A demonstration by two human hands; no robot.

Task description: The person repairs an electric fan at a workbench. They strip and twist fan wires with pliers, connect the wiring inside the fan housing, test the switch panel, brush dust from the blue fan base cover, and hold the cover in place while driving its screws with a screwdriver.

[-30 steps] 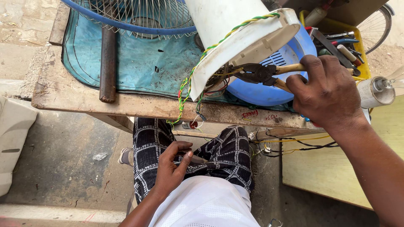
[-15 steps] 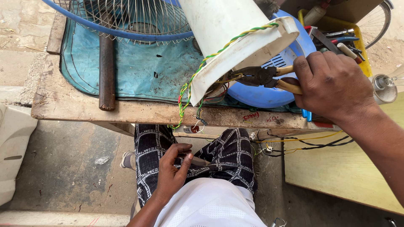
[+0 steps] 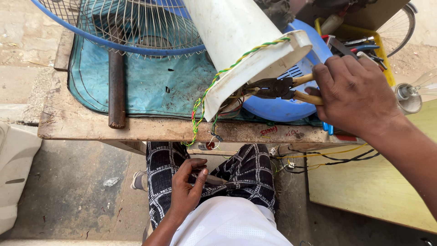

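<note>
Lying on the tabletop: a mat, with a fan guard over its far part and a metal bar along its left edge. Tilting at centre, a fan base, twisted wire trailing down its front. Reaching in from the right, pliers in the right hand. Resting on the lap below the tabletop, the left hand. Sitting far right, a tool tray.

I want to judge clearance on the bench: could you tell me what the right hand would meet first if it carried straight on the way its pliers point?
The right hand points its pliers leftward into the open end of the white fan base, so probably the wires inside it; depth is unclear.
</note>
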